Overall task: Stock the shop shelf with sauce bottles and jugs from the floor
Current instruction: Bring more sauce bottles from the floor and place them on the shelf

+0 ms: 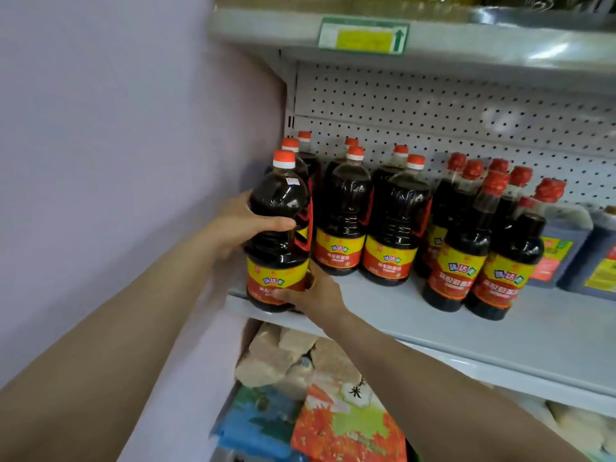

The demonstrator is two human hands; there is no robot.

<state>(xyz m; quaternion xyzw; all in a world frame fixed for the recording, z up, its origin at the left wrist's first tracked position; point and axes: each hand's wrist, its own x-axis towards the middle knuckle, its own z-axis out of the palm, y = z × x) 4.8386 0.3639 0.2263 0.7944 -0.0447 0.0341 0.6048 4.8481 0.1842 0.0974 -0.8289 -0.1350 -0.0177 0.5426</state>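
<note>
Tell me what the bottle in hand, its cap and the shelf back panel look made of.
Held bottle: likely clear glossy plastic, ribbed, highlights over dark sauce. Its cap: probably matte orange plastic on a white collar. Back panel: apparently painted sheet metal, pale grey, punched with regular holes.

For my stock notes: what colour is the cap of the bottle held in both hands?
Orange-red with a white ring below, on the held bottle's cap; head view.
</note>
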